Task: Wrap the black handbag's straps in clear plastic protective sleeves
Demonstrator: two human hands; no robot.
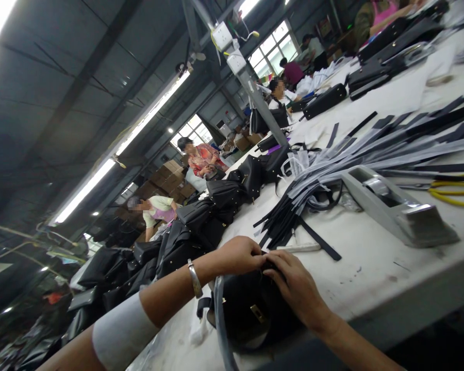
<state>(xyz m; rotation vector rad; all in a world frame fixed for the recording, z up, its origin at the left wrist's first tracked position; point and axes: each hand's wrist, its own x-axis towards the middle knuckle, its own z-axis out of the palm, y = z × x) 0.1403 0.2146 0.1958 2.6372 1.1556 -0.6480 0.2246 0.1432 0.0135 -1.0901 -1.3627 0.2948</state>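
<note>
A black handbag [242, 309] with a gold-coloured clasp lies at the near edge of the white table. My left hand [242, 253] wears a silver bracelet on its wrist; its fingers are curled closed on the bag's upper edge. Beside it, my right hand [296, 281] pinches the same edge, fingertips almost meeting those of the left. What exactly the fingertips grip is partly hidden. A strap in pale wrapping [221, 322] hangs down over the bag's left side.
A grey tape dispenser [394, 206] stands at right, near yellow-handled scissors [454, 189]. Black and grey strips [355, 154] spread behind it. Many black bags [193, 226] are heaped along the left. A metal post [261, 103] rises from the table [355, 288]. Several people work farther back.
</note>
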